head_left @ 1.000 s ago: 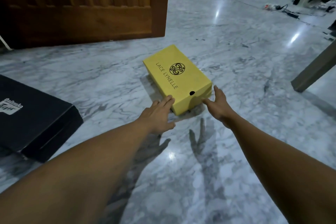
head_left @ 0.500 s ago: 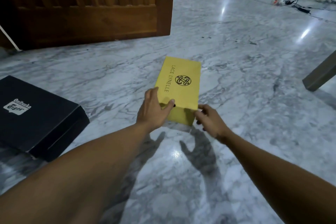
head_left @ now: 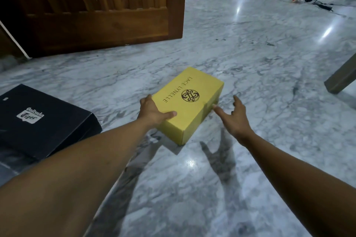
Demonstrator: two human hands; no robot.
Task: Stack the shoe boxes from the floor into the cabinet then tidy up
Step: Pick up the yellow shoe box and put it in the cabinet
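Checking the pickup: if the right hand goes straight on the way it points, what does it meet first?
The right hand would probably meet the yellow shoe box first, at its right side; depth is unclear.

Body in view: two arms, two hands, both uncovered.
My left hand [head_left: 152, 109] and right hand [head_left: 234, 117] are bare, with slim, tapered fingers. My left forearm [head_left: 86, 161] and right forearm [head_left: 285, 161] are bare along their whole visible length.

open marble floor [head_left: 250, 59] right, black box [head_left: 44, 121] left, wooden door [head_left: 100, 25] behind
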